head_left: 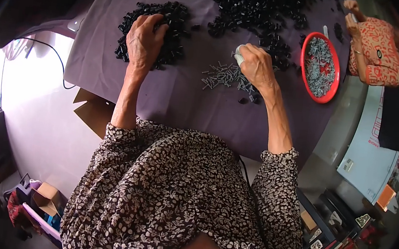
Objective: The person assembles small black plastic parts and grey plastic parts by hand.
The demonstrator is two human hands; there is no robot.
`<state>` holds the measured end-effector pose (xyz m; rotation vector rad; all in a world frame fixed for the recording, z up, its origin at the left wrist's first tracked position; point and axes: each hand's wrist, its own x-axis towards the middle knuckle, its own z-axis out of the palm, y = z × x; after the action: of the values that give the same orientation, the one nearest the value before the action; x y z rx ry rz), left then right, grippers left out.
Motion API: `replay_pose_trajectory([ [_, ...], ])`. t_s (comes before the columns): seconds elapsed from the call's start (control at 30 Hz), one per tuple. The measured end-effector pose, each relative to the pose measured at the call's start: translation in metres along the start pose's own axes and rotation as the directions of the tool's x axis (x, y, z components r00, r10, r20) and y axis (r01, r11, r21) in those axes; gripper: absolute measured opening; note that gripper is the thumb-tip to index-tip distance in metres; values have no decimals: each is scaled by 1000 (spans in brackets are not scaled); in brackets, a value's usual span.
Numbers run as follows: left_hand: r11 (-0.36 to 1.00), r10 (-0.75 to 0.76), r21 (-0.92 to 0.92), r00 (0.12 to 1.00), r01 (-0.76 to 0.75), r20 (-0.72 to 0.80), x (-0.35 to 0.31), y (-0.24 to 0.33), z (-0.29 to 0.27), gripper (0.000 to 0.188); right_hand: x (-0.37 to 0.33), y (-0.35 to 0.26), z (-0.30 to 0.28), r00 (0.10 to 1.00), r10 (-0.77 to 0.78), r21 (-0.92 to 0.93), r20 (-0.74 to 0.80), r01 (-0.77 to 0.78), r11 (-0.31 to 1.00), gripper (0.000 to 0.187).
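Note:
My left hand [145, 38] rests on a heap of small black plastic parts [171, 48], thumb and fingers apart among the pieces. Just above a loose spread of silver screws [221, 76], my right hand [256, 65] is closed, its fingers curled in. A white covering [239, 55] shows at its thumb and finger side. Whatever those fingers pinch is hidden. Two or so dark pieces [248, 99] lie near the screws, below the right hand.
A much larger heap of black parts [255, 9] spreads over the far side of the cloth-covered table [192, 104]. At the right stands a red oval tray [327, 95] of screws. Another person [379, 53] in orange patterned clothing is at the right edge. Several boxes lie on the floor.

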<state>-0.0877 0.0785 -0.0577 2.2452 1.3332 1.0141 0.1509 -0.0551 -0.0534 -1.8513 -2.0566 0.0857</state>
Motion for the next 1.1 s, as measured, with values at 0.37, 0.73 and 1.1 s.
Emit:
replay_pose_trajectory([
  [0.37,310,43,-532,547,788,836,-37,84,23,25,-5,-45,-52,987,-158,47,-21,159,986,15],
  [0.73,149,45,-507,506,849,861,-46,98,30,21,-34,-42,-38,960,245,484,-138,-151,862,13],
  [1.1,952,4,-299,973,67,231,-25,62,59,15,-50,-30,-33,899,436,744,-38,-266,613,12],
])
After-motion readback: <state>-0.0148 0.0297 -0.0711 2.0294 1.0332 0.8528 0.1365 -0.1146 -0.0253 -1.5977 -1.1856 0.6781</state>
